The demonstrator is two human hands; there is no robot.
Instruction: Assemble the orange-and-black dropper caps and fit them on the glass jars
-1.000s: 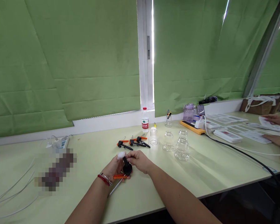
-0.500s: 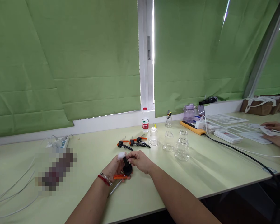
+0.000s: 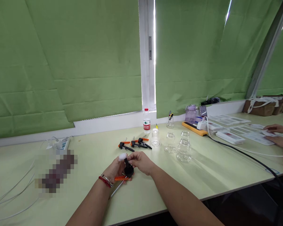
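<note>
My left hand is wrapped around a black plastic part with an orange lever and a thin metal rod slanting down. A whitish translucent piece sits at the upper end of its black stem, by my left fingers. My right hand is closed, its thumb and fingertips pressed together against the stem's right side; whether they pinch the stem or something small, I cannot tell. Just beyond my hands, several similar black-and-orange parts lie on the table.
Clear glass jars stand right of my hands, with an upturned glass nearby. A water bottle is by the window. Farther right are an orange power strip, paper stacks and another person's hands. Cables cross the left side.
My hands and the held part stay almost exactly where they were. At the far right, the other person's hands and the paper they hold have shifted slightly.
</note>
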